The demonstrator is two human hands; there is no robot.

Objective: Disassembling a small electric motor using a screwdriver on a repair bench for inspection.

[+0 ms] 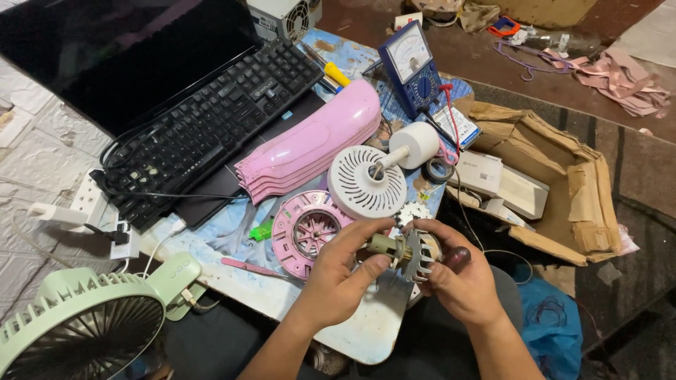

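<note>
A torn brown cardboard box (563, 183) is seen at the right, with a small white box (477, 173) just beside it on the left. In the near middle, a small fan motor (407, 251) is gripped at its shaft by the left hand (343, 271) and at its slotted housing by the right hand (454, 271).

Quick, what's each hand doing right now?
Left hand: fingers closed on the small motor.
Right hand: fingers closed on the same motor's other end.

Bare surface (366, 331) lies open just below the hands, while the pink ring (310, 232), white housing (366, 183) and pink blades (310, 144) crowd the space beyond them.
</note>
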